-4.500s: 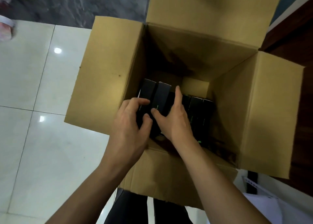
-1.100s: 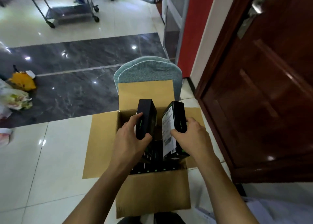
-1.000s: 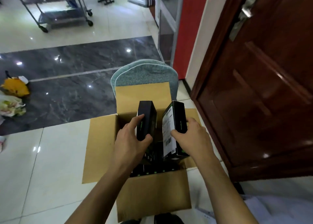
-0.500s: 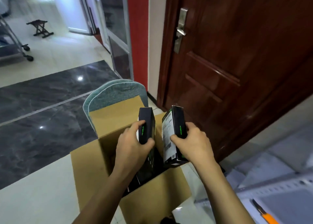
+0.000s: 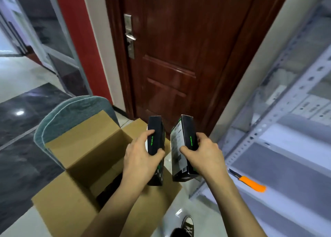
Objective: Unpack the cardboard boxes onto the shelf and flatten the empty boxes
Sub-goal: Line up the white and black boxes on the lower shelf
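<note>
black cartons with green lettering fill both hands. the left hand is clamped round one slim black box, thumb on the near edge and fingers wrapped over the narrow lettered face; the right hand is clamped the same way on a second black box, whose white label side faces the left hand. both boxes stand roughly upright, apart from each other with a gap between them.

below and to the left of the left hand sits the open cardboard box, flaps up, with what looks like more dark cartons deep inside, though that part is shadowed. to the right of the right hand is the grey metal shelf, and on its board, just beyond the right wrist, lies an orange-handled utility knife. a dark wooden door stands ahead of both hands.

my reading: the boxes are out of the carton and headed for the shelf, with much unpacking left. the risks i'd watch: each box is held one-handed near its middle, so a glossy carton could slide out of a grip mid-swing. the right forearm could brush the knife or set a box on top of it. the perforated upright near the right hand could catch a box corner.
</note>
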Action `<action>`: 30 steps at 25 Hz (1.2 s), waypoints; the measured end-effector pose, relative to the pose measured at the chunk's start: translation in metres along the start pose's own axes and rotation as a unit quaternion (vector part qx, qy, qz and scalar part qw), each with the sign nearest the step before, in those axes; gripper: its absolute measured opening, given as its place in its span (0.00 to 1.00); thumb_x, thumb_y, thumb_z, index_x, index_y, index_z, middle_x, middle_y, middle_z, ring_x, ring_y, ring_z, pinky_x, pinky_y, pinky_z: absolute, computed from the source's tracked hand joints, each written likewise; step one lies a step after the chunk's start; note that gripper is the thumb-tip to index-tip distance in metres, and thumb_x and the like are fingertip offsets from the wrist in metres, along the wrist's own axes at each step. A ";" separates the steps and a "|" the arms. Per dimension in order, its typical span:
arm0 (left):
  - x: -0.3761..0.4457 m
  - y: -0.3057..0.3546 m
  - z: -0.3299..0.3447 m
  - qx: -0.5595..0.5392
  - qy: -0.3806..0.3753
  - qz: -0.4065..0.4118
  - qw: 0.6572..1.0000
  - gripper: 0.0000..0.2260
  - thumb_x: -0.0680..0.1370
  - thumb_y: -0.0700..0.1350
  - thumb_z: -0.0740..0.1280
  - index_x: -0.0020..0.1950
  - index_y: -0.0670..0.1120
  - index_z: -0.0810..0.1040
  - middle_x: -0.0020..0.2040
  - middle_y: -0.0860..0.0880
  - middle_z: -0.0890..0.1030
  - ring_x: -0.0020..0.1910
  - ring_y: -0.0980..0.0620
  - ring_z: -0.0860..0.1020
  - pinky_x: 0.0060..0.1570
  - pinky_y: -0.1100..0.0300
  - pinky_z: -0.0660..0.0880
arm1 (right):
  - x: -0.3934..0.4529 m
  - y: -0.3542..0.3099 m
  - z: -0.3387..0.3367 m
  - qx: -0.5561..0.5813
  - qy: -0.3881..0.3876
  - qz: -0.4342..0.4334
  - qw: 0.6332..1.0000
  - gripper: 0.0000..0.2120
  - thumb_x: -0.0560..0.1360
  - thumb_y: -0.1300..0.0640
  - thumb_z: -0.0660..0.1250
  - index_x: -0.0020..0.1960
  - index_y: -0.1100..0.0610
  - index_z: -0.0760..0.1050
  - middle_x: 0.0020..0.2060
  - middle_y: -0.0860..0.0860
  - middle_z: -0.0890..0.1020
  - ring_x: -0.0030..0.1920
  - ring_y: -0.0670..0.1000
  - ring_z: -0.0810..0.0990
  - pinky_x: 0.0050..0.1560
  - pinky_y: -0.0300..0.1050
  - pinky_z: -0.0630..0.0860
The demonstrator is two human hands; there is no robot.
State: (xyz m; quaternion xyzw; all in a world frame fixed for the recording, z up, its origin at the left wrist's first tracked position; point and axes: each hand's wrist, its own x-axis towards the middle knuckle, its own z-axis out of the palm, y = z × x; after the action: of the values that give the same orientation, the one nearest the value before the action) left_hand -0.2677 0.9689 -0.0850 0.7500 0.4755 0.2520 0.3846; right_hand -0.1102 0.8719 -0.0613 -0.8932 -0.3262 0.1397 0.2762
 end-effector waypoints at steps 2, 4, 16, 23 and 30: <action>-0.005 0.011 0.015 0.001 -0.024 0.014 1.000 0.27 0.73 0.53 0.73 0.69 0.64 0.68 0.62 0.56 0.77 0.62 0.50 0.75 0.60 0.43 0.77 | -0.007 0.017 -0.012 0.004 0.020 0.022 1.000 0.22 0.70 0.41 0.69 0.62 0.45 0.73 0.44 0.45 0.81 0.44 0.53 0.78 0.43 0.45 0.75; -0.013 0.024 0.033 0.002 -0.051 0.030 0.998 0.26 0.73 0.53 0.73 0.69 0.63 0.69 0.62 0.56 0.78 0.62 0.50 0.76 0.59 0.43 0.78 | -0.014 0.038 -0.027 0.014 0.041 0.047 0.998 0.23 0.69 0.41 0.69 0.62 0.45 0.73 0.48 0.45 0.84 0.47 0.53 0.81 0.45 0.47 0.79; -0.089 0.115 0.143 0.004 -0.158 0.108 0.982 0.27 0.66 0.60 0.67 0.65 0.67 0.69 0.52 0.57 0.81 0.52 0.53 0.80 0.52 0.50 0.79 | -0.074 0.170 -0.128 0.022 0.118 0.152 0.981 0.22 0.68 0.43 0.68 0.62 0.46 0.74 0.47 0.47 0.85 0.50 0.56 0.82 0.50 0.50 0.79; -0.167 0.183 0.218 0.025 -0.201 0.175 0.964 0.27 0.71 0.51 0.73 0.69 0.61 0.72 0.59 0.55 0.78 0.59 0.51 0.76 0.57 0.52 0.76 | -0.129 0.270 -0.201 0.036 0.146 0.218 0.964 0.24 0.68 0.43 0.69 0.63 0.46 0.73 0.50 0.46 0.85 0.50 0.54 0.82 0.49 0.47 0.79; -0.248 0.239 0.291 0.010 -0.279 0.213 0.936 0.26 0.69 0.58 0.69 0.66 0.68 0.68 0.58 0.56 0.80 0.52 0.48 0.81 0.53 0.47 0.80 | -0.189 0.356 -0.263 0.055 0.189 0.271 0.942 0.24 0.68 0.42 0.70 0.62 0.45 0.73 0.46 0.46 0.85 0.49 0.54 0.81 0.47 0.47 0.78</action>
State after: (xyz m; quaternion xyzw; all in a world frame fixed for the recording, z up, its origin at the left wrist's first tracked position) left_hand -0.0317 0.5857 -0.0605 0.8777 0.1807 0.1035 0.4317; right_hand 0.0415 0.4153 -0.0441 -0.9413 -0.0057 0.0554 0.3330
